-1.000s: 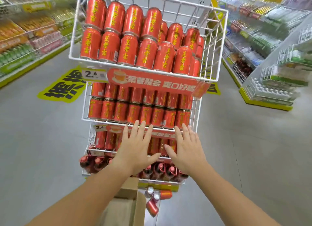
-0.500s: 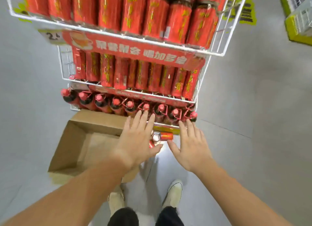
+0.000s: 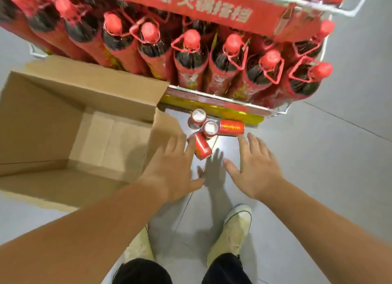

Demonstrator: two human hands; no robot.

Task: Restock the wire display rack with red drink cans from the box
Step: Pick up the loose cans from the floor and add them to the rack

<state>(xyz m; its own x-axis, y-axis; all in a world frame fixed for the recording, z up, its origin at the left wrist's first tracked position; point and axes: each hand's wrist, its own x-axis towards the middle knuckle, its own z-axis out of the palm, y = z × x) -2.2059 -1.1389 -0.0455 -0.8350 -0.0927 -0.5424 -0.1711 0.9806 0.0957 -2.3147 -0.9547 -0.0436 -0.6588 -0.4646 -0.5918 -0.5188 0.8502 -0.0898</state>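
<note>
Several red drink cans lie and stand on the grey floor at the foot of the wire rack: one upright can, another upright can, one lying sideways and one lying tilted. My left hand hovers open, its fingertips at the tilted can. My right hand is open too, fingertips just below the sideways can. The open cardboard box at the left shows only a bare bottom.
The rack's lowest tier holds dark bottles with red caps behind a red banner. My two white shoes stand on the grey tiled floor below the hands. Open floor lies to the right of the rack.
The view has dropped from the rack's upper tiers to its base. Both open hands have come down from the rack front to the cans on the floor.
</note>
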